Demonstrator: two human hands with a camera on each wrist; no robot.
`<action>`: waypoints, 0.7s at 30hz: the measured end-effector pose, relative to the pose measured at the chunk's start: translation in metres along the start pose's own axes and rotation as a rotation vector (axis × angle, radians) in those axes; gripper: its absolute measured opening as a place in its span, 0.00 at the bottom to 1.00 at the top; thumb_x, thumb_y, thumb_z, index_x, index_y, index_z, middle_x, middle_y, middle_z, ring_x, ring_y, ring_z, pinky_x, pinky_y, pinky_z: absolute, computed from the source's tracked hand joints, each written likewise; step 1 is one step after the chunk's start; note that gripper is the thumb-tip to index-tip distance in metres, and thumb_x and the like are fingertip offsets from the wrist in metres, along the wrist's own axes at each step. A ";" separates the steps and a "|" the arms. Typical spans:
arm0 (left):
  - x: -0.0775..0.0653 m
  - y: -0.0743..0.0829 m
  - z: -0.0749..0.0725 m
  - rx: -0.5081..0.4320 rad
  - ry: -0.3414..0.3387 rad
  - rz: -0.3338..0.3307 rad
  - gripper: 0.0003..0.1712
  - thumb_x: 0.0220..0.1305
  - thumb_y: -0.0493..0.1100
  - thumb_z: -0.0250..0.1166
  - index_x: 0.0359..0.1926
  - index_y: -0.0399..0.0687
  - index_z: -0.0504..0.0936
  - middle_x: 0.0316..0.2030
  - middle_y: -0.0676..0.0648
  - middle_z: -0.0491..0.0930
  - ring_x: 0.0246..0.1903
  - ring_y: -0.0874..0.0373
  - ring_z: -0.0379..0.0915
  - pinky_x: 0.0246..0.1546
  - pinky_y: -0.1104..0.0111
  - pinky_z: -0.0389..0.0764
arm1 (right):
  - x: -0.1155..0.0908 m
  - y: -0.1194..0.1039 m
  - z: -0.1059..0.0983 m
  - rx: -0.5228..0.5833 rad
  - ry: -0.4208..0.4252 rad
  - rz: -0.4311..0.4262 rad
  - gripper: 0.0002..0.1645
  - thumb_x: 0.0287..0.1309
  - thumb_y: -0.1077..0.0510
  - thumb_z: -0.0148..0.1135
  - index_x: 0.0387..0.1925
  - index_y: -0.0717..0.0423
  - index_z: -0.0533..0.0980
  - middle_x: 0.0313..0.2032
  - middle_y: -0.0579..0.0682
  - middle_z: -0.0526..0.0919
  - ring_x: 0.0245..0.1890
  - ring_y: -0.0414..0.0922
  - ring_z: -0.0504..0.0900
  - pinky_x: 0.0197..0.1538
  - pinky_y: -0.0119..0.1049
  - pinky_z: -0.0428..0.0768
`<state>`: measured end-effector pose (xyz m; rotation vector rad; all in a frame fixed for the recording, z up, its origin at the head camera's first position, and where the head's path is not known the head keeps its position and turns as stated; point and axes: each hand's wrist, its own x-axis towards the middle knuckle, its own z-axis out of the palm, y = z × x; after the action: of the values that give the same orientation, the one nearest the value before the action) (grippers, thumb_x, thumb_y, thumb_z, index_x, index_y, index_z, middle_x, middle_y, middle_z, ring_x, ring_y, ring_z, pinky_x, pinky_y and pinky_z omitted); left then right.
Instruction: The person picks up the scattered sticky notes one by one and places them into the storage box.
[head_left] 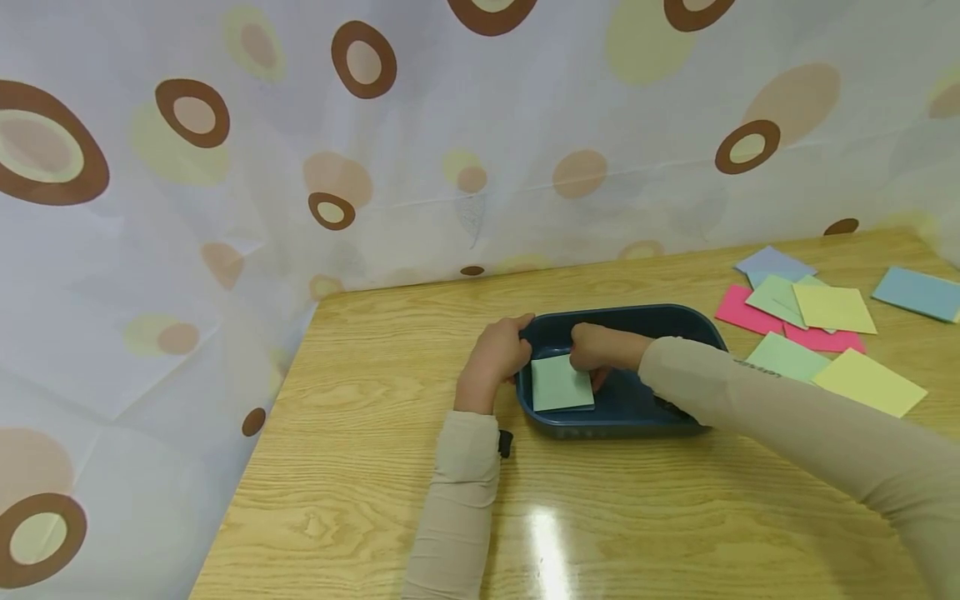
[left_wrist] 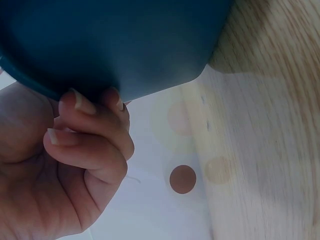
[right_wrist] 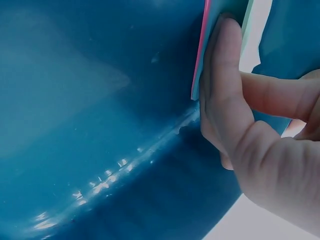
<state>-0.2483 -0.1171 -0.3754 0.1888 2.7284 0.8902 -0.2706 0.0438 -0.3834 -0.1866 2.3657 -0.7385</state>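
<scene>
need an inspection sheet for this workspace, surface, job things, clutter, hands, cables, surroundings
Surface: wood-grain table, with bright glare in front of the bin.
Job's things: the bin sits upright on the table; a green-topped stack of notes lies inside, at its left end.
Clutter: loose notes in several colours right of the bin, some overlapping.
Left hand: grips the bin's left rim.
Right hand: inside the bin, touching the stack; whether it pinches is unclear.
Cables: nothing seen.
Surroundings: patterned sheeting behind and left of the table.
</scene>
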 end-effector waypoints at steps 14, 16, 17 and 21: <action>0.001 -0.002 0.000 -0.003 -0.012 0.010 0.33 0.67 0.32 0.50 0.72 0.52 0.63 0.29 0.39 0.80 0.10 0.58 0.67 0.12 0.73 0.72 | 0.001 -0.003 0.001 -0.125 0.040 -0.033 0.17 0.58 0.68 0.51 0.48 0.76 0.67 0.43 0.70 0.76 0.20 0.50 0.84 0.25 0.35 0.83; 0.001 -0.002 0.000 -0.003 -0.013 0.011 0.33 0.67 0.32 0.49 0.72 0.52 0.63 0.31 0.38 0.80 0.10 0.58 0.67 0.12 0.73 0.72 | 0.001 -0.003 0.002 -0.132 0.038 -0.040 0.16 0.58 0.69 0.51 0.47 0.76 0.68 0.42 0.70 0.76 0.20 0.50 0.84 0.25 0.35 0.83; 0.001 -0.002 0.000 -0.003 -0.012 0.011 0.33 0.67 0.32 0.50 0.72 0.52 0.63 0.31 0.39 0.80 0.10 0.58 0.67 0.13 0.73 0.72 | 0.001 -0.003 0.002 -0.137 0.037 -0.044 0.16 0.58 0.69 0.52 0.47 0.75 0.67 0.43 0.70 0.76 0.20 0.50 0.84 0.25 0.35 0.83; 0.001 -0.002 -0.001 0.003 -0.012 0.012 0.33 0.67 0.33 0.49 0.72 0.53 0.62 0.30 0.38 0.80 0.10 0.58 0.67 0.13 0.72 0.72 | 0.002 -0.003 0.002 -0.147 0.032 -0.059 0.16 0.59 0.68 0.53 0.48 0.75 0.67 0.44 0.71 0.75 0.20 0.50 0.84 0.25 0.35 0.83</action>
<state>-0.2494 -0.1186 -0.3761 0.2106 2.7207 0.8862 -0.2707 0.0394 -0.3837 -0.3105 2.4554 -0.5990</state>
